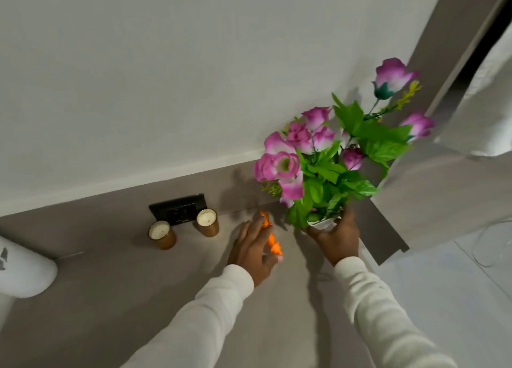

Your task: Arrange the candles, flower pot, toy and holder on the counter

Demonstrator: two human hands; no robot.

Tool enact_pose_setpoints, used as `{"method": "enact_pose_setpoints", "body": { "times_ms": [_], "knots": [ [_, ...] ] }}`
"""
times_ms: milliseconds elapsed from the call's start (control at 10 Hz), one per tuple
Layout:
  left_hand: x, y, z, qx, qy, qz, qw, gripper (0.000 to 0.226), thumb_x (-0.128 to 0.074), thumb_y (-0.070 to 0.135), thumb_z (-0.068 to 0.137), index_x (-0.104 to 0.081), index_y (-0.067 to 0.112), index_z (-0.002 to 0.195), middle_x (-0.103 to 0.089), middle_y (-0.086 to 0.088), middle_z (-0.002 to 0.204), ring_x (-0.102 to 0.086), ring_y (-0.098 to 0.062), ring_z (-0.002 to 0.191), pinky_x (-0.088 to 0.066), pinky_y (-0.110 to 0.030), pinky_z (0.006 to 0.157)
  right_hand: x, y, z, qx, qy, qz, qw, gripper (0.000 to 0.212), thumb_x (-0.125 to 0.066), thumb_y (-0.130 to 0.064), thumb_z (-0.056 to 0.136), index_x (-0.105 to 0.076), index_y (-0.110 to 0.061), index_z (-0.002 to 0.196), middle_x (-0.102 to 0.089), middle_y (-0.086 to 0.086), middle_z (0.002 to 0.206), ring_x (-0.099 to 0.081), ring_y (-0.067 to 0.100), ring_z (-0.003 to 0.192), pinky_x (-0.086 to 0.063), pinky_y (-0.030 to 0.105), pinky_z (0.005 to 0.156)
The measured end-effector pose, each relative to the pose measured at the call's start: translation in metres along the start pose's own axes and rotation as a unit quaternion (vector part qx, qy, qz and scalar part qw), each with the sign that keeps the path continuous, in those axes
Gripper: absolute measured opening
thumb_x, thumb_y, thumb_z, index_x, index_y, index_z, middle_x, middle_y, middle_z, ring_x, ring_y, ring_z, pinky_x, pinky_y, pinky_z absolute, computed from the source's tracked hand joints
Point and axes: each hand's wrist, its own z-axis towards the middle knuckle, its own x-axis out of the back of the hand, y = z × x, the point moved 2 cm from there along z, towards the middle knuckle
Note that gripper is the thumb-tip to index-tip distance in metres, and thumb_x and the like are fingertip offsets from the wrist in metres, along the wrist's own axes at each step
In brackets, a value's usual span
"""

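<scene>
Grey counter point(138, 298): left hand point(250, 250) pinching orange toy point(273, 241), right hand point(336, 237) gripping pot point(322, 223), just right of toy.

The single head-worn wide-angle view looks steeply down and forward from close above the grey counter point(116, 298), facing the white wall point(166, 76) behind it, with both sleeved forearms reaching in from the bottom edge toward the counter's back.
</scene>
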Motion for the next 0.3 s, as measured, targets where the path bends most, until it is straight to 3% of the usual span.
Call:
{"method": "enact_pose_setpoints", "body": {
  "times_ms": [100, 300],
  "knots": [
    [-0.004, -0.005, 0.008, 0.012, 0.025, -0.011, 1.000, 0.069, -0.066, 0.042, 0.076, -0.047, 0.016, 0.137, -0.027, -0.004, 0.158, -0.032, -0.034, 0.138, -0.025, -0.037, 0.116, -0.005, 0.000, 0.007, -0.001, 0.008, 0.003, 1.000, 0.086, -0.096, -0.036, 0.055, -0.051, -0.020, 0.126, -0.067, 0.008, 0.122, -0.065, 0.030, 0.108, -0.048, 0.031, 0.091],
    [0.001, -0.004, 0.016, 0.023, 0.040, -0.036, 0.998, 0.071, -0.070, 0.039, 0.073, -0.048, 0.016, 0.137, -0.028, -0.002, 0.157, -0.034, -0.032, 0.137, -0.030, -0.038, 0.113, -0.017, -0.015, 0.022, 0.011, -0.013, -0.004, 1.000, 0.095, -0.094, -0.040, 0.058, -0.046, -0.014, 0.137, -0.062, 0.011, 0.130, -0.060, 0.031, 0.118, -0.050, 0.042, 0.100]
  ]
}}
